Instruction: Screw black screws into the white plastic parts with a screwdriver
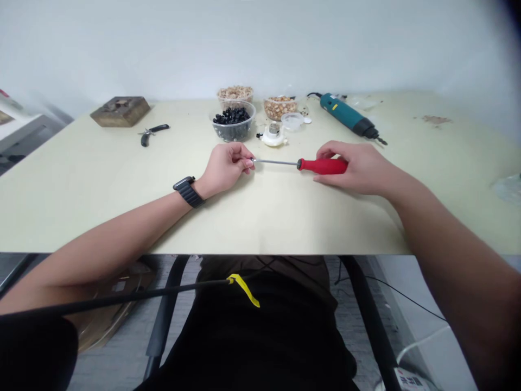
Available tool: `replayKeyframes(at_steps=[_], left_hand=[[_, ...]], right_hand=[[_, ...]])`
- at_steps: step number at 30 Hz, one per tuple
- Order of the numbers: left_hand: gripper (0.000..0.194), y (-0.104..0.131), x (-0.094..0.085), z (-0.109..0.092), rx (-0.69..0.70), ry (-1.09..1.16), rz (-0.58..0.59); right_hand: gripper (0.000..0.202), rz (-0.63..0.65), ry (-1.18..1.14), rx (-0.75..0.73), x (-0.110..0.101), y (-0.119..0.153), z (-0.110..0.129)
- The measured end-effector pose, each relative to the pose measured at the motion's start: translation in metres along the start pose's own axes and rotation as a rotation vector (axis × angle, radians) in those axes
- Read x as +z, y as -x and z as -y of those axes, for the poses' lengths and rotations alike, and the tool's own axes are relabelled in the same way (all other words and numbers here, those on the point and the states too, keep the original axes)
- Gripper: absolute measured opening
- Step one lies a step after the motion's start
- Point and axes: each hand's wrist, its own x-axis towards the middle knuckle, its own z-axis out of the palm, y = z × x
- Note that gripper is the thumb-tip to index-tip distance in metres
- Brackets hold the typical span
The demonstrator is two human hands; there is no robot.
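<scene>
My right hand [358, 165] is closed around the red handle of a screwdriver [321, 166]. The shaft lies nearly level and points left to the fingertips of my left hand [228, 165]. Those fingers are pinched on a small dark piece [252, 159] right at the screwdriver's tip; most of it is hidden, so its kind is unclear. Just beyond the hands sits a small white device [273, 136] with a metal top. Behind the left hand, a clear tub [234, 130] holds many small glossy black pieces.
Two more tubs, one with pale bits [235, 92] and one with tan bits [280, 108], stand at the back beside a clear lid [292, 121]. A green rotary tool [345, 113] lies back right. Farther left are black-handled pliers [154, 130] and a wooden block [121, 113].
</scene>
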Motion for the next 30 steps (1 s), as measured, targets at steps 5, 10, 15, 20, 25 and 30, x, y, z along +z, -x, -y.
replayKeyframes(at_steps=[5, 10, 15, 20, 25, 30], left_hand=[[0.024, 0.000, -0.002, 0.000, 0.005, -0.005, 0.010], [0.024, 0.000, -0.001, -0.001, -0.009, -0.007, 0.021], [0.023, 0.000, -0.001, -0.001, -0.018, -0.005, 0.024], [0.022, -0.001, -0.004, 0.003, -0.022, -0.009, 0.007], [0.021, 0.000, -0.003, 0.006, -0.004, -0.009, 0.036], [0.022, -0.001, -0.002, 0.009, -0.015, 0.005, 0.028]], right_hand=[[0.040, -0.013, 0.056, 0.069, 0.006, -0.001, 0.005], [0.044, -0.011, 0.030, -0.057, 0.002, 0.001, 0.003], [0.048, -0.028, 0.019, 0.050, 0.004, 0.004, 0.005], [0.041, 0.007, 0.050, -0.035, 0.000, 0.004, 0.009], [0.046, -0.023, 0.076, 0.010, 0.004, 0.003, 0.005], [0.044, 0.014, 0.045, 0.072, 0.000, 0.004, 0.010]])
